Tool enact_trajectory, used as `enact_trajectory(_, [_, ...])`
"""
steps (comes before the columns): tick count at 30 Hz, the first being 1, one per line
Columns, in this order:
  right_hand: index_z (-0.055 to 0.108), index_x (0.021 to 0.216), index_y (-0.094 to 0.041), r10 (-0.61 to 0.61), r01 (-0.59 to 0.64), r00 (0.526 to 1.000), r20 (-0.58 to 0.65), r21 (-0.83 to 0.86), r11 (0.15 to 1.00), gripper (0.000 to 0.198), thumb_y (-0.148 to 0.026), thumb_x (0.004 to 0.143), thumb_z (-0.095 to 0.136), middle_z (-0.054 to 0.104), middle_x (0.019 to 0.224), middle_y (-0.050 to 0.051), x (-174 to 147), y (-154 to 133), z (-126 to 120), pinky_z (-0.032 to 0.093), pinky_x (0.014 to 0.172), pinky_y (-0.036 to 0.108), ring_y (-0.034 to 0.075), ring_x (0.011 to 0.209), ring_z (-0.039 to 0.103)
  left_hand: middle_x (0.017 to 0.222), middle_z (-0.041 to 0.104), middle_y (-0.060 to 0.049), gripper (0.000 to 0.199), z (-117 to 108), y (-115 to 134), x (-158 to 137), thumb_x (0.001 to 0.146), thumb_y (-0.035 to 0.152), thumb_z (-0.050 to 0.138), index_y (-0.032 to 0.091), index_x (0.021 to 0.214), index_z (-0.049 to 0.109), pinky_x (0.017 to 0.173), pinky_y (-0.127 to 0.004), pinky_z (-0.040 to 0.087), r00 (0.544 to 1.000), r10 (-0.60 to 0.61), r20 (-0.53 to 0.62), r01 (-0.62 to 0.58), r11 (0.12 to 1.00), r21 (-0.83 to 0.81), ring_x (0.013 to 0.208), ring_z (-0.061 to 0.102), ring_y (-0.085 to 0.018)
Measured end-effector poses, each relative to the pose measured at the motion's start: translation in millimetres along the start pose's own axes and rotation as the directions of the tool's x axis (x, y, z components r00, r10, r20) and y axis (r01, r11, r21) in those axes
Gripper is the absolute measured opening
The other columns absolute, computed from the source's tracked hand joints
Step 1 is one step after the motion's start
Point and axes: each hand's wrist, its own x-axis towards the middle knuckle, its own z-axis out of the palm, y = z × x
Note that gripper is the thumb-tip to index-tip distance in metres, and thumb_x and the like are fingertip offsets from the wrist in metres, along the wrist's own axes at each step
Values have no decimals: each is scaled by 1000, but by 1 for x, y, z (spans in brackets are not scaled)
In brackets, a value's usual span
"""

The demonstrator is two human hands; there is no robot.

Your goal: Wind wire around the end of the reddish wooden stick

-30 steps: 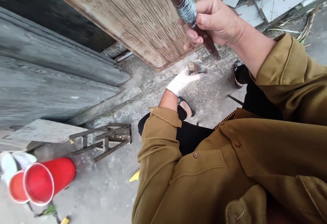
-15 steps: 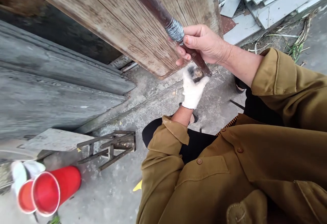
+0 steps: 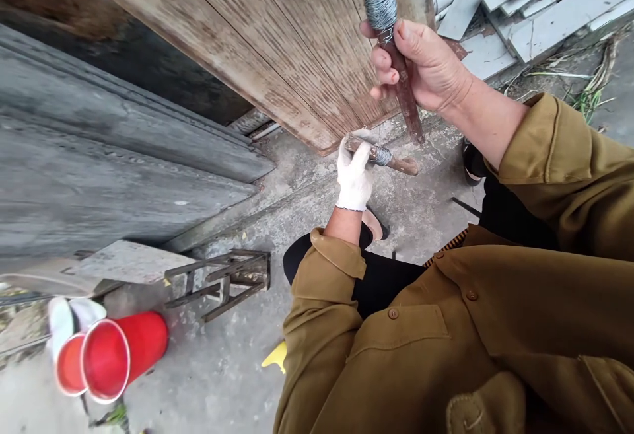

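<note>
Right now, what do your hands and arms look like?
The left hand wears a white cloth glove with a thin dark edge at the wrist. The right hand is bare. The left sleeve and right sleeve are olive-brown and turned back, leaving the wrists uncovered. Stitching shows on the right one.

Diffuse daylight, blurry left edge

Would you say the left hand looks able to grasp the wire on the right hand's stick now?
Probably not: the left hand holds the short stick, and the right hand seems between it and that wire.
</note>
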Motion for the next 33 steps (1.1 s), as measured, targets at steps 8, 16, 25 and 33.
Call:
enact_trajectory(8, [54, 119, -8, 17, -21, 999, -51, -79, 997, 32, -29, 99, 67, 61, 78, -5, -7, -13, -2, 65, 68, 31, 6, 59, 51, 120, 70, -8, 57, -20, 12, 3, 85, 61, 76, 29, 130, 62, 98, -38, 57, 997, 79, -1, -79, 996, 49, 113, 69, -24])
enact_trajectory(16, [52, 112, -9, 90, -91, 995, -40, -44, 995, 30, -32, 99, 67, 62, 73, -5, 0, 10, 1, 67, 64, 35, 5, 54, 49, 125, 69, -10, 60, -19, -2, 6, 80, 65, 78, 26, 124, 65, 104, -41, 53, 994, 14, 109, -26, 993, 115, 120, 65, -27])
enact_trajectory(25, [55, 107, -12, 164, -228, 860, -484, -77, 971, 20, -30, 110, 47, 60, 68, -8, 25, 20, -19, 61, 69, 28, 4, 58, 48, 112, 71, -10, 63, -9, 12, -9, 83, 69, 73, 25, 126, 62, 95, -41, 55, 959, -21, 283, -6, 996, 94, 105, 69, -27])
enact_trajectory(33, [56, 115, -9, 181, -186, 982, -58, -79, 979, 38, -38, 96, 72, 61, 72, -7, -2, -4, -23, 57, 56, 24, 5, 54, 49, 96, 64, -3, 46, -25, -12, 4, 76, 55, 83, 21, 97, 59, 88, -33, 54, 995, -67, -71, 80, 977, 197, 93, 63, -20])
